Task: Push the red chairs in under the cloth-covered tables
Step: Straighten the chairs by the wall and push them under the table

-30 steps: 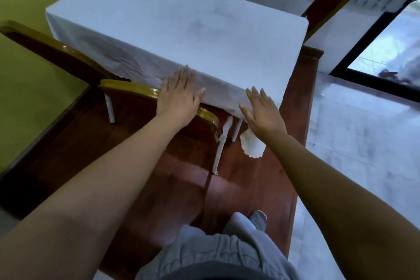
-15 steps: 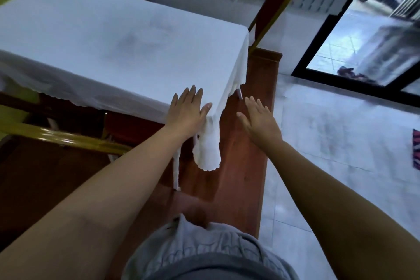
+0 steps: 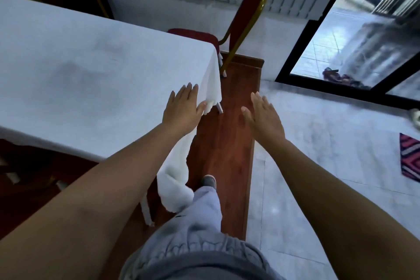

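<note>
Right now I see my left hand (image 3: pixel 181 110) spread flat, palm down, over the near right corner of the desk (image 3: pixel 91 70), which is covered with a white cloth (image 3: pixel 210 79). Its fingers (image 3: pixel 187 92) are released and straight, gripping nothing; whether the palm actually touches the cloth I cannot tell. My right hand (image 3: pixel 263 118) hangs in the air to the right of the desk, above the strip of dark red wooden floor (image 3: pixel 227 148), with its fingers likewise extended and empty.

The red chair (image 3: pixel 247 11) with the gold frame stands at the far right end of the desk. Its seat (image 3: pixel 195 35) is partly tucked under the hanging cloth, while the tall backrest leans away from the desk toward the white wall. One gold leg (image 3: pixel 227 61) comes down on the wooden strip just beside the draped corner.

The cloth falls in folds down the desk's right edge, and a white desk leg (image 3: pixel 145 209) shows below it near my grey trousers (image 3: pixel 200 211). One shoe (image 3: pixel 209 180) is planted on the wood. To the right lie pale floor tiles (image 3: pixel 318 143), a glass door (image 3: pixel 363 36) with a black frame, and a patterned mat (image 3: pixel 410 159) at the edge of view.
</note>
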Tool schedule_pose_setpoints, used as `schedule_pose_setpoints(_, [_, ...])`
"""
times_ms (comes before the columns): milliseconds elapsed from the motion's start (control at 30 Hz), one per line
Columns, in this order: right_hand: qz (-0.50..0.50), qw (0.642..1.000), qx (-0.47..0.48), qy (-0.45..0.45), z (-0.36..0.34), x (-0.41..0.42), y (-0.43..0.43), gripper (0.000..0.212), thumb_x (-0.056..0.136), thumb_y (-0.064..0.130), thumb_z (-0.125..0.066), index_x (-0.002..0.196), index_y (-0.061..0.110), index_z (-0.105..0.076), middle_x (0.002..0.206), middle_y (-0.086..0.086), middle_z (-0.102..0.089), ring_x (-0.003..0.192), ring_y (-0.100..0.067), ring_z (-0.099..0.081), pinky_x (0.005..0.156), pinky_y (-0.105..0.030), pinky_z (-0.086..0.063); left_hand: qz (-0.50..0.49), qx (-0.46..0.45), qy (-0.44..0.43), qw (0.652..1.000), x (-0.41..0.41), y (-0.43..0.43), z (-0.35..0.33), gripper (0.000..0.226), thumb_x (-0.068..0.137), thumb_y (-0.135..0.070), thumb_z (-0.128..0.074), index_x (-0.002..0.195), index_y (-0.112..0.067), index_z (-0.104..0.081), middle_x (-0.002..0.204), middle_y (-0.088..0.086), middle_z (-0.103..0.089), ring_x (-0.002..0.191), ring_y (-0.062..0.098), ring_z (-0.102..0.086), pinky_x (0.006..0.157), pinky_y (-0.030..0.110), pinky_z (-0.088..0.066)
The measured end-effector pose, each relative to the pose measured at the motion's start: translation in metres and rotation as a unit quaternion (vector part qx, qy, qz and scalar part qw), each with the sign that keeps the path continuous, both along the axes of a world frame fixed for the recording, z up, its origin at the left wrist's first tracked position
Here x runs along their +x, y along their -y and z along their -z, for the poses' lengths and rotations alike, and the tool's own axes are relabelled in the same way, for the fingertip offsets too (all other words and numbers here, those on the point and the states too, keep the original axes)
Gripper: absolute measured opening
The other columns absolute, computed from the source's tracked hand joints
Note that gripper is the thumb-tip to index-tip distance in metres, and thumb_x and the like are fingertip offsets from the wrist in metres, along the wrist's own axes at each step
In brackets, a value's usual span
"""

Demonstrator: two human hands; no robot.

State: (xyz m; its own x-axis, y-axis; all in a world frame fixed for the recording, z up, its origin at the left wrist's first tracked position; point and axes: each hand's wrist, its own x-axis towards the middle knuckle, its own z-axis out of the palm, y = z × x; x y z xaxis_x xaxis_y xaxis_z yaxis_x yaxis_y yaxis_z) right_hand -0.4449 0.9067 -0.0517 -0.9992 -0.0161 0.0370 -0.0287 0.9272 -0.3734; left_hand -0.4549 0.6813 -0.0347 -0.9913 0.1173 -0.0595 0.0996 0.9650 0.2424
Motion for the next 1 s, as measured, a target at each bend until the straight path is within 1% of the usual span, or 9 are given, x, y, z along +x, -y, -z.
schedule_pose_setpoints(133, [0.001, 1.000, 0.008, 0.011, -0.006, -0.082, -0.019, 0.061, 0.101, 0.049, -0.026, 0.153, 0.018, -0.018, 0.160, -0.001, -0.017, 0.148, -0.016, -0.006, 0.118, -0.032, -0.006, -0.005, 0.014, -0.001, 1.000, -0.088, -0.018, -0.002, 0.063, 0.103, -0.047, -0.023, 0.154, -0.012, -0.013, 0.161, 0.010, -0.013, 0.149, 0.024, -0.010, 0.120, 0.040, -0.004])
schedule_pose_setpoints(233, [0.009, 1.000, 0.016, 0.009, -0.011, -0.142, -0.030, 0.062, 0.101, 0.051, -0.025, 0.153, 0.019, -0.017, 0.160, 0.000, -0.017, 0.148, -0.016, -0.006, 0.119, -0.032, -0.007, -0.007, 0.011, -0.002, 1.000, -0.152, -0.032, -0.008, 0.063, 0.103, -0.046, -0.025, 0.154, -0.013, -0.012, 0.162, 0.009, -0.011, 0.150, 0.024, -0.008, 0.119, 0.038, -0.003])
schedule_pose_setpoints(300, [0.014, 1.000, 0.014, 0.009, -0.014, -0.178, -0.035, 0.062, 0.101, 0.051, -0.024, 0.153, 0.019, -0.016, 0.160, -0.001, -0.017, 0.148, -0.016, -0.006, 0.120, -0.033, -0.008, -0.008, 0.025, -0.005, 1.000, -0.191, -0.042, -0.011, 0.062, 0.103, -0.045, -0.027, 0.154, -0.014, -0.012, 0.162, 0.008, -0.011, 0.150, 0.024, -0.008, 0.119, 0.037, -0.004])
schedule_pose_setpoints(500, [0.025, 1.000, 0.017, 0.003, -0.015, -0.282, -0.056, 0.062, 0.101, 0.049, -0.026, 0.153, 0.018, -0.016, 0.161, -0.003, -0.016, 0.149, -0.018, -0.005, 0.119, -0.033, -0.007, -0.002, 0.068, -0.003, 0.998, -0.278, -0.070, -0.007, 0.065, 0.102, -0.047, -0.028, 0.155, -0.015, -0.009, 0.163, 0.006, -0.008, 0.150, 0.022, -0.004, 0.119, 0.036, -0.004])
schedule_pose_setpoints(633, [0.020, 0.999, 0.032, -0.015, -0.010, -0.360, -0.068, 0.062, 0.101, 0.049, -0.027, 0.153, 0.017, -0.018, 0.161, -0.003, -0.016, 0.149, -0.020, -0.007, 0.119, -0.036, -0.009, -0.011, 0.090, 0.006, 0.996, -0.330, -0.085, 0.007, 0.066, 0.101, -0.047, -0.029, 0.155, -0.015, -0.008, 0.163, 0.007, -0.006, 0.150, 0.022, -0.003, 0.119, 0.036, -0.004])
schedule_pose_setpoints(867, [-0.019, 0.999, 0.034, -0.028, -0.015, -0.503, -0.101, 0.063, 0.101, 0.046, -0.029, 0.154, 0.015, -0.013, 0.161, -0.005, -0.011, 0.149, -0.021, -0.002, 0.120, -0.036, -0.004, -0.017, 0.118, 0.023, 0.993, -0.437, -0.126, 0.017, 0.071, 0.100, -0.047, -0.034, 0.155, -0.014, -0.003, 0.163, 0.007, -0.002, 0.150, 0.020, 0.000, 0.122, 0.037, -0.005])
schedule_pose_setpoints(1000, [-0.051, 0.997, 0.036, -0.051, -0.027, -0.592, -0.124, 0.063, 0.101, 0.044, -0.031, 0.154, 0.013, -0.012, 0.161, -0.007, -0.009, 0.148, -0.023, -0.005, 0.120, -0.034, -0.003, -0.004, 0.124, 0.028, 0.992, -0.502, -0.161, 0.018, 0.074, 0.099, -0.051, -0.034, 0.155, -0.014, 0.000, 0.163, 0.007, 0.001, 0.150, 0.020, 0.001, 0.121, 0.035, -0.004])
